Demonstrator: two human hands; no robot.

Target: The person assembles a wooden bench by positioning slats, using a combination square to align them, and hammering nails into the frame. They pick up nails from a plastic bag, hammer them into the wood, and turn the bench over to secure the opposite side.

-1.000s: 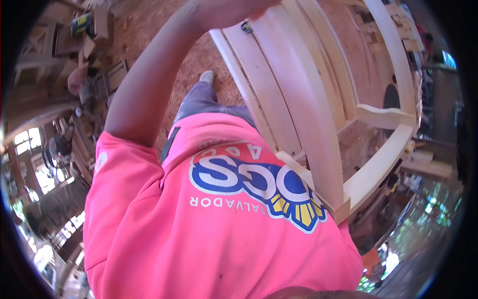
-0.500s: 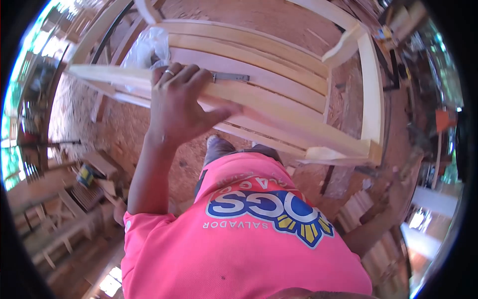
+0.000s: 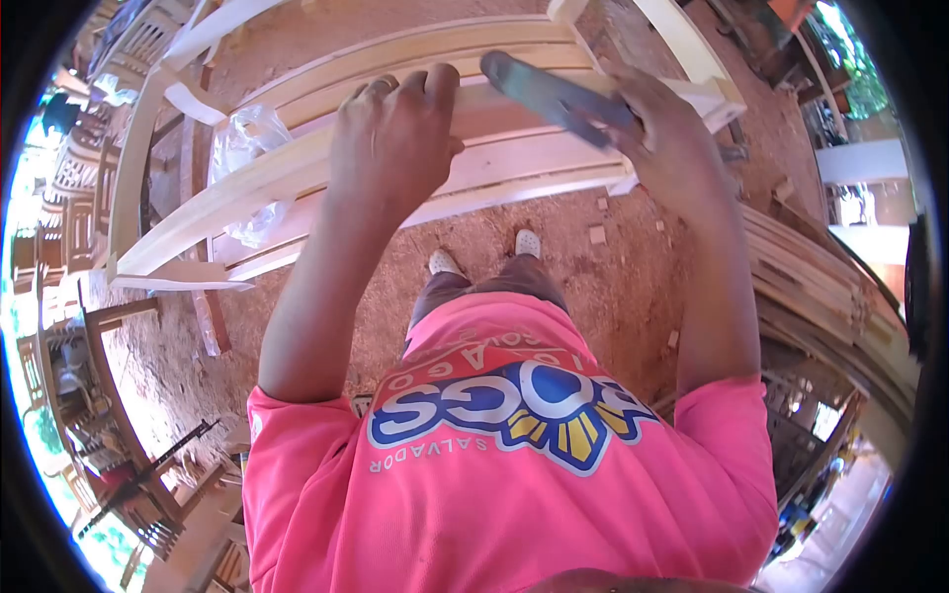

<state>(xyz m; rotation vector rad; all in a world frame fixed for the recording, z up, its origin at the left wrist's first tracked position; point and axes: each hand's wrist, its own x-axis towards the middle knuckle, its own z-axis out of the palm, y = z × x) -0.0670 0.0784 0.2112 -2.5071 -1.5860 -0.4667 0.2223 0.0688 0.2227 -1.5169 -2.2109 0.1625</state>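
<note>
A pale wooden bench frame (image 3: 227, 186) with a slatted seat stretches across the top of the view. My left hand (image 3: 390, 138) is closed over its near rail, fingers curled across the top edge and thumb on the near side. In my right hand (image 3: 667, 133) is a long dark grey-green tool (image 3: 549, 94), smeared by motion, so I cannot tell its kind. The tool points leftward above the rail and the slats, its far end close to my left hand. A clear plastic bag (image 3: 247, 148) hangs by the rail at left.
Reddish dirt floor (image 3: 346, 326) with small wood scraps (image 3: 597, 234) lies under my feet. Stacked boards (image 3: 820, 287) rise close at my right. Wooden chair frames (image 3: 84, 163) stand at far left, and a long dark piece (image 3: 138, 479) lies at lower left.
My right hand has come up from the lower right to the rail, bringing the dark tool. My left hand stays on the rail. The view has turned, and the metal strip beside my left hand no longer shows.
</note>
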